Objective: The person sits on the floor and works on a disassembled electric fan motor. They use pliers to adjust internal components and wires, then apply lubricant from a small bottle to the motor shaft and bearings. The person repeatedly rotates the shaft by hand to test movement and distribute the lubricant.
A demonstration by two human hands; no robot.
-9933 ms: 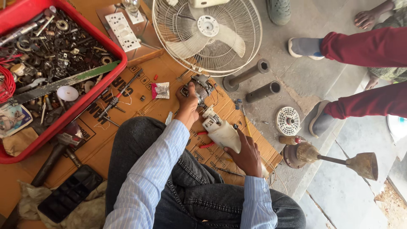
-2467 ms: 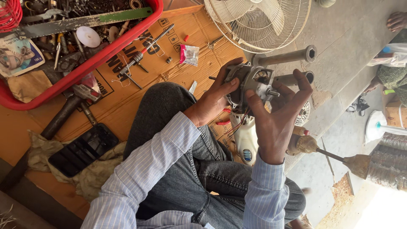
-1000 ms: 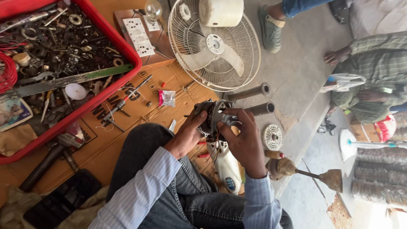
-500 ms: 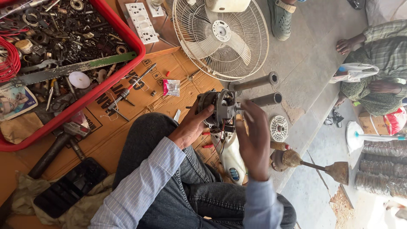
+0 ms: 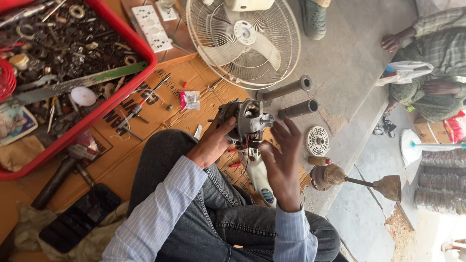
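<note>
Bare grey concrete floor [image 5: 349,73] in bright daylight, with flattened orange-brown cardboard [image 5: 160,104] laid over it. A red plastic tray [image 5: 141,53] of metal scrap sits on the cardboard. A white wire-caged fan [image 5: 242,39] lies near 2 grey metal tubes [image 5: 291,99]. Another person in green checked clothing [image 5: 432,48] sits well apart.

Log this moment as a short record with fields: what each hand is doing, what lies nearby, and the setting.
left hand: grips the fan motor from the side
right hand: fingers spread open beside the motor, not clearly touching it
below motor: white casing on cardboard
nearby: two grey tubes, caged fan, red tray of metal parts
setting: person seated on the floor
</note>
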